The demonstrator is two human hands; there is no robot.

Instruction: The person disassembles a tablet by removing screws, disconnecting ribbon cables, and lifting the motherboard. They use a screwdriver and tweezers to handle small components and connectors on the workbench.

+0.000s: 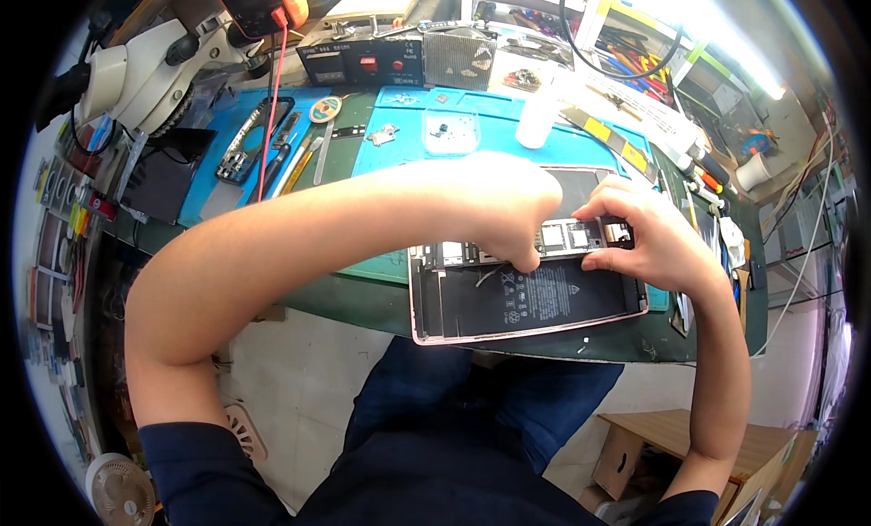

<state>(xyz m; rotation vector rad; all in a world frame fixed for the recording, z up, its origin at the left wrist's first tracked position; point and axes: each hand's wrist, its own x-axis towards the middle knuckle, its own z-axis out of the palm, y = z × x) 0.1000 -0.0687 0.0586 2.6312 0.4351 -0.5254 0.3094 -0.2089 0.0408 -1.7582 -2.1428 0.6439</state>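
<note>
Pink-edged and opened, the tablet [522, 304] is lying at centre frame overhanging the bench edge while the left hand [508, 213] is pinching narrowly into its boards and the right hand [649, 240] is gripping its rim; a slip could tear cables.

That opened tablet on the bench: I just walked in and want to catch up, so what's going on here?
A person is bent over an opened pink-rimmed tablet shell with black battery cells showing, lying at the near edge of a green work mat. The left hand presses its fingertips down near the circuit board strip, while the right hand pinches at the board's right end. A small clear plastic tray and a white bottle sit behind on the blue mat.
</note>
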